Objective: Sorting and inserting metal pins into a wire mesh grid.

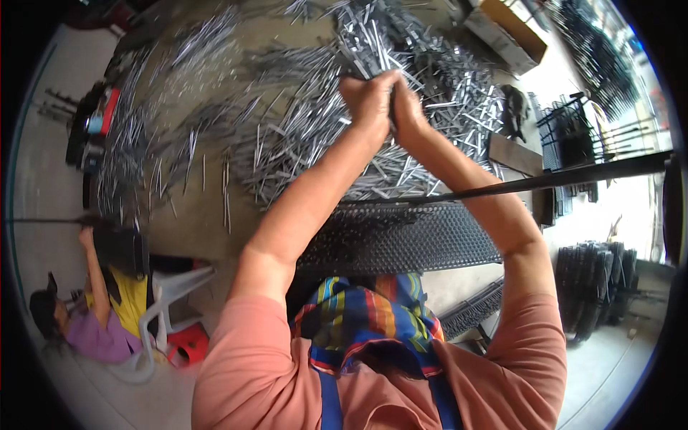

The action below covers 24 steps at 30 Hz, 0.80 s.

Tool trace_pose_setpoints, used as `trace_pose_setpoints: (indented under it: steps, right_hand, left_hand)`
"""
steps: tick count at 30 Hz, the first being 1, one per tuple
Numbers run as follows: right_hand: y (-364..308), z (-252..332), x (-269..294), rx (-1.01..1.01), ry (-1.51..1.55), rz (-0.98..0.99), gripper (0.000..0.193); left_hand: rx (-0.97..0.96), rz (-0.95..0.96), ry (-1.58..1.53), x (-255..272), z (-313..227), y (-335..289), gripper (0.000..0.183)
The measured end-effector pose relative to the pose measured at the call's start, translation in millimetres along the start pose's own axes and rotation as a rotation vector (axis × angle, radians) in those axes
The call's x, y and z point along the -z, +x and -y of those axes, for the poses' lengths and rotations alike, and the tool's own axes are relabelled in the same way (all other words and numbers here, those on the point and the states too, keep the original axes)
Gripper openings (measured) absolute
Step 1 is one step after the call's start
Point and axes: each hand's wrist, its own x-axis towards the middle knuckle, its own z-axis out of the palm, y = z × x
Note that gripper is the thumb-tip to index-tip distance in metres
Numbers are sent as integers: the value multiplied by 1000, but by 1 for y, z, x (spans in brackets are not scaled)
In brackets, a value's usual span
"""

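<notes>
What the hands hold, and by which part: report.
Left hand and right hand seem to clasp silvery strips between them; where along them is hidden.

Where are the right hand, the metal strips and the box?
Right hand [409,115]: head view, back of the hand.
Metal strips [308,130]: head view, surface of the heap.
Box [499,41]: head view, outer side wall.

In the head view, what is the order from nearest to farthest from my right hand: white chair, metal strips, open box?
1. Metal strips: beside the right hand.
2. Open box: upper right.
3. White chair: lower left.
</notes>
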Motion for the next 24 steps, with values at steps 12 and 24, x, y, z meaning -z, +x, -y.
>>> trace_pose_setpoints:
  steps: [12,24]
  right_hand:
    - [31,-9,33,-75,-734,425,31]
    - [23,32,45,-76,-181,61,36]
  left_hand:
    - [131,292,1703,134,20,41,23]
    - [298,-74,134,116,-22,55,12]
